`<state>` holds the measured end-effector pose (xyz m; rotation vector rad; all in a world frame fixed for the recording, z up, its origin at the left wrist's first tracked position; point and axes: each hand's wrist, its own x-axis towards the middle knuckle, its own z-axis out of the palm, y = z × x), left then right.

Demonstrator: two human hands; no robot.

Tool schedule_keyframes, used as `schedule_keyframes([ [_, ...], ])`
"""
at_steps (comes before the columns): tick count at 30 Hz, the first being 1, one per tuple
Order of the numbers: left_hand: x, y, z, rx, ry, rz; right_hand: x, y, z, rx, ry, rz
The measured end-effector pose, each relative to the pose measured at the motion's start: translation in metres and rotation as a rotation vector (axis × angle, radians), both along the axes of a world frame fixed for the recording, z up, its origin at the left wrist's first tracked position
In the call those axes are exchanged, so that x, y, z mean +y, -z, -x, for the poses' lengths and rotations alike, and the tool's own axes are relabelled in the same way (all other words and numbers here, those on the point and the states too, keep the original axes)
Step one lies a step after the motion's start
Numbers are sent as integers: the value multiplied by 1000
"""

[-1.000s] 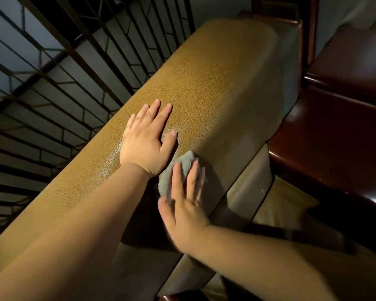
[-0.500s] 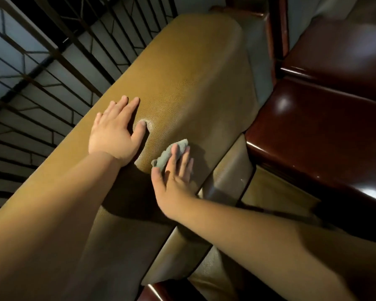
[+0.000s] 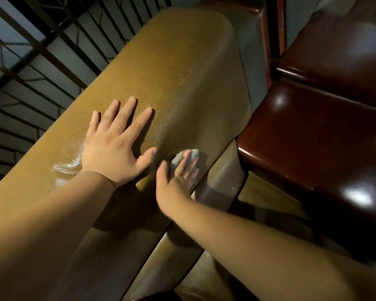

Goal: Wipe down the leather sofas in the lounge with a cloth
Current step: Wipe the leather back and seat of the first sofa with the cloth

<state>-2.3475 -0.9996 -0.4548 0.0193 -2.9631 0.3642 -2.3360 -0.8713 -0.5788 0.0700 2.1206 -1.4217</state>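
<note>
A tan leather sofa back (image 3: 169,68) runs from the lower left up to the top centre. My left hand (image 3: 115,146) lies flat on its top with the fingers spread. My right hand (image 3: 178,179) presses a small grey cloth (image 3: 188,156) against the front face of the sofa back, fingers straight over it; the hand is motion-blurred. Most of the cloth is hidden under the fingers. A wet sheen shows on the leather near my left wrist.
A dark red glossy leather sofa (image 3: 317,127) stands to the right, close to the tan one. A black metal window grille (image 3: 30,68) fills the upper left behind the sofa back. The tan seat cushion (image 3: 204,279) lies below my right arm.
My right hand with the cloth has slid to the right along the front face of the sofa back. My left hand's fingers have spread wider on top.
</note>
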Motion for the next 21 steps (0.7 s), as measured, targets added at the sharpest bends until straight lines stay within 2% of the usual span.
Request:
schedule_keyframes([
  [2,-2,3,0,22,16,0,5,12,64,-59,239,-96],
  [4,-3,6,1,45,27,0,22,22,113,-16,352,-135],
  [7,-3,6,2,60,29,-10,33,34,98,72,305,-97],
  [10,-3,5,1,53,28,-18,23,28,9,96,40,-26],
  [12,-4,5,0,60,40,-34,26,30,-7,109,-54,3],
  [15,-7,7,2,72,50,-40,39,39,70,130,128,-111],
  [18,-8,9,1,86,60,-47,52,26,157,-1,347,-106],
  [21,-7,9,1,95,72,-61,43,22,141,78,296,-142],
])
